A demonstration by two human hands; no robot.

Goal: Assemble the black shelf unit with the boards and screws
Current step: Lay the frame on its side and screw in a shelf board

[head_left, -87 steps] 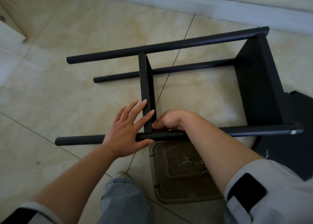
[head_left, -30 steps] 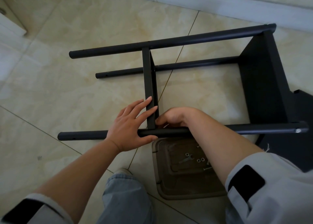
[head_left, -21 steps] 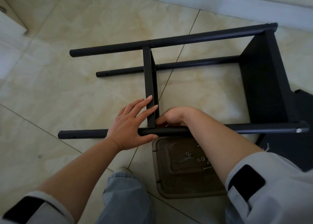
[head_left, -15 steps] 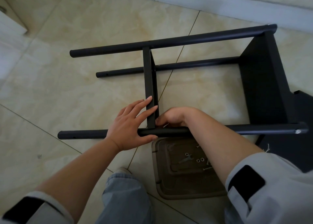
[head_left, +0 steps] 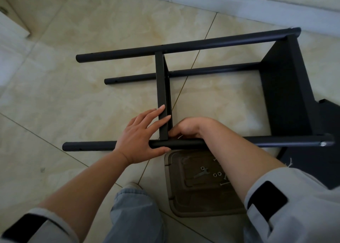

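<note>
Step in hand: fixing middle board [head_left: 162,95] to near pole [head_left: 184,143]. Left hand [head_left: 139,138], fingers straight, braces the board. Right hand [head_left: 185,127], at its 3 o'clock, curls at the joint, apparently pinching a screw. Next: tightening, alignment held.

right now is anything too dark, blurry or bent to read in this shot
Head view: wide-angle lens bows the baseboard; soft daylight, no harsh glare; brown tray sits in shadow, its screws small and dim; right hand fingertips hidden behind the near pole.

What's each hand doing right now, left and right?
Left hand: open, fingers pressed flat against the middle board.
Right hand: curled at the board-pole joint; what it holds cannot be told.
</note>
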